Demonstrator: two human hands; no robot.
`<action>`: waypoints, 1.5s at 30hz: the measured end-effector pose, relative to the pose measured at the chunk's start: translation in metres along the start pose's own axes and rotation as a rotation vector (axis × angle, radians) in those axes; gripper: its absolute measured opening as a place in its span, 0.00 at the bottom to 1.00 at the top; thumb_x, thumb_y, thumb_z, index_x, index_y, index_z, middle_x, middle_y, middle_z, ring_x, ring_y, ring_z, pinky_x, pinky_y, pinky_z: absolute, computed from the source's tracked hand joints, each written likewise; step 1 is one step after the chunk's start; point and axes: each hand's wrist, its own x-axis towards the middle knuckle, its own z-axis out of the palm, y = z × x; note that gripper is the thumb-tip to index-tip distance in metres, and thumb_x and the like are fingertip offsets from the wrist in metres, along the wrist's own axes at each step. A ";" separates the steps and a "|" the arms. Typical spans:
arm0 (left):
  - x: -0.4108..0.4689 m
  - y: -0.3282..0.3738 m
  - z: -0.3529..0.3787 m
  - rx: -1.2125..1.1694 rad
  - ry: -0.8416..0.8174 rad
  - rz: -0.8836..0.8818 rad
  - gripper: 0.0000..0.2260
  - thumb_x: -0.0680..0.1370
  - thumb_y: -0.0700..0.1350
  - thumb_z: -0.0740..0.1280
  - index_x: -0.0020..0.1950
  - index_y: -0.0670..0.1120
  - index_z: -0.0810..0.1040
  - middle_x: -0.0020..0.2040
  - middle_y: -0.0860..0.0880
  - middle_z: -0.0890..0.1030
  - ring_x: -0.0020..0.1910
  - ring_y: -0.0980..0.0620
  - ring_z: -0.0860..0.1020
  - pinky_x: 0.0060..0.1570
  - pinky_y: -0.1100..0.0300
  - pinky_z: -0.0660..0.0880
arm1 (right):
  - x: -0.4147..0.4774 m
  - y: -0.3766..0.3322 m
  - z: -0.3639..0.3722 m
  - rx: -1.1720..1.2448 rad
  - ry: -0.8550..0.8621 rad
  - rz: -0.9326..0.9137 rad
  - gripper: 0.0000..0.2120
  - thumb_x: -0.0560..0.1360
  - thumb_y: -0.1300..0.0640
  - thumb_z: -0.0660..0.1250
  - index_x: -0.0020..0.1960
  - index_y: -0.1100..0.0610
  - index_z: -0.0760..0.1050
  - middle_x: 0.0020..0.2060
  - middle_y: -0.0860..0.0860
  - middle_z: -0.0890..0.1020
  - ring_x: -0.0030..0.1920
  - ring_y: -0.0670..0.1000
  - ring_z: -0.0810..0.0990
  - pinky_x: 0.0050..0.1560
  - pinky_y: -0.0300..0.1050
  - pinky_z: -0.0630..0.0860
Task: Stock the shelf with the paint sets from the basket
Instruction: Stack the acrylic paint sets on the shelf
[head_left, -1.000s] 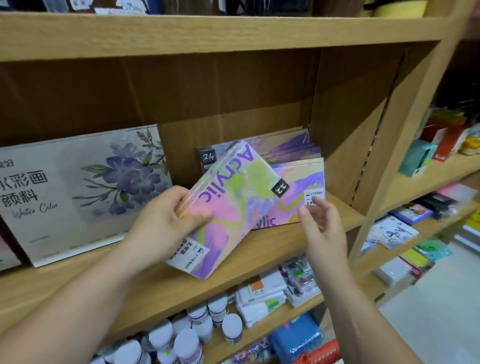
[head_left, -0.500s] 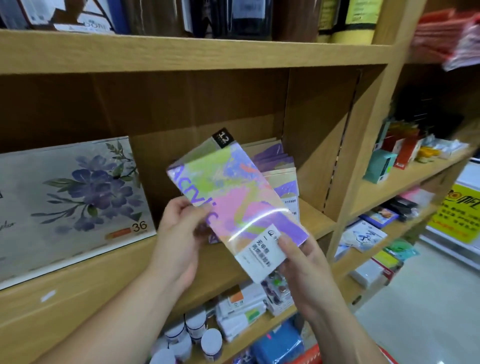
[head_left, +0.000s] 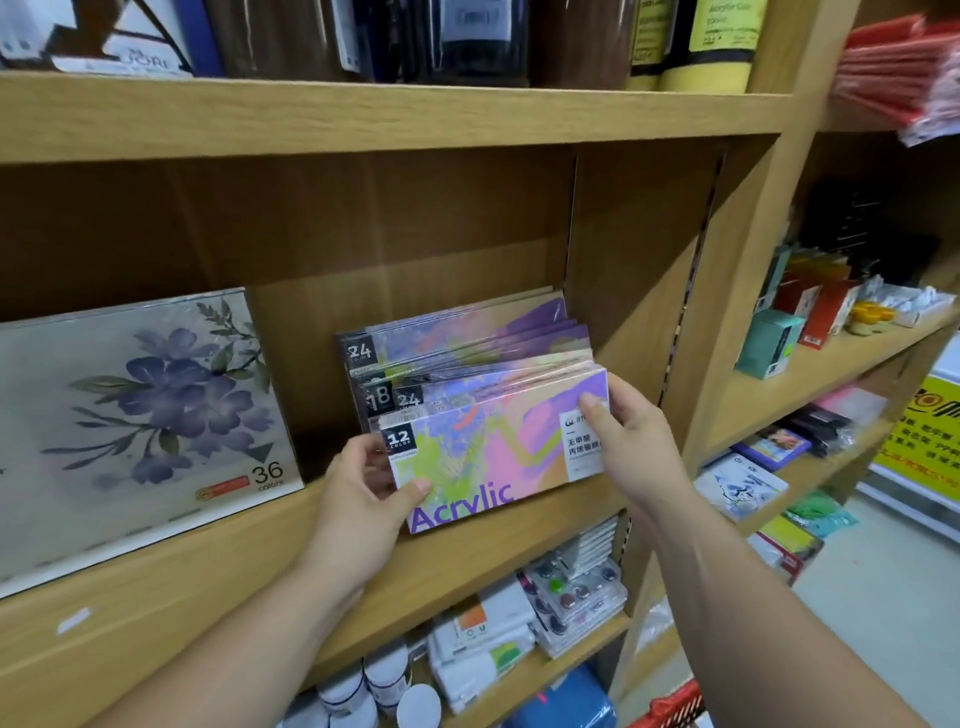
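Observation:
A pastel "Acrylic" 12-colour paint set (head_left: 483, 457) stands upright at the front of a row of similar sets (head_left: 467, 343) on the wooden shelf (head_left: 493, 551). My left hand (head_left: 363, 499) grips its lower left corner, thumb on the front face. My right hand (head_left: 628, 447) holds its right end, thumb pressed on the white label. The sets behind it bear 18 and 24 marks and lean back against the shelf's rear wall. A red basket rim (head_left: 670, 706) shows at the bottom edge.
A large floral 36-colour box (head_left: 140, 410) leans on the same shelf to the left. White jars (head_left: 384, 680) and paint palettes (head_left: 576, 597) fill the shelf below. A wooden upright (head_left: 727, 312) divides off shelves of boxes on the right.
The set was tilted in the air in both hands. It has been turned level and now stands on the shelf in front of the row, with both hands still on its ends.

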 end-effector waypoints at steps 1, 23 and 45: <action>-0.001 0.000 0.003 0.074 0.043 0.034 0.21 0.74 0.38 0.77 0.62 0.52 0.74 0.58 0.54 0.76 0.52 0.64 0.79 0.52 0.67 0.75 | 0.006 0.004 0.002 -0.051 0.020 0.000 0.12 0.86 0.55 0.64 0.67 0.49 0.80 0.57 0.47 0.88 0.55 0.48 0.87 0.50 0.45 0.83; 0.012 -0.006 0.099 0.063 0.053 0.043 0.33 0.75 0.44 0.75 0.78 0.54 0.68 0.68 0.52 0.78 0.68 0.52 0.76 0.70 0.48 0.72 | -0.002 0.058 0.006 -0.601 0.323 0.037 0.36 0.75 0.43 0.76 0.80 0.47 0.68 0.68 0.56 0.69 0.69 0.60 0.70 0.65 0.49 0.69; 0.017 0.004 0.090 -0.105 0.054 0.019 0.23 0.76 0.46 0.76 0.71 0.53 0.78 0.48 0.60 0.85 0.47 0.64 0.82 0.54 0.64 0.78 | -0.022 0.051 0.042 -0.717 0.049 0.068 0.72 0.48 0.14 0.66 0.84 0.38 0.40 0.84 0.64 0.44 0.84 0.66 0.43 0.82 0.62 0.51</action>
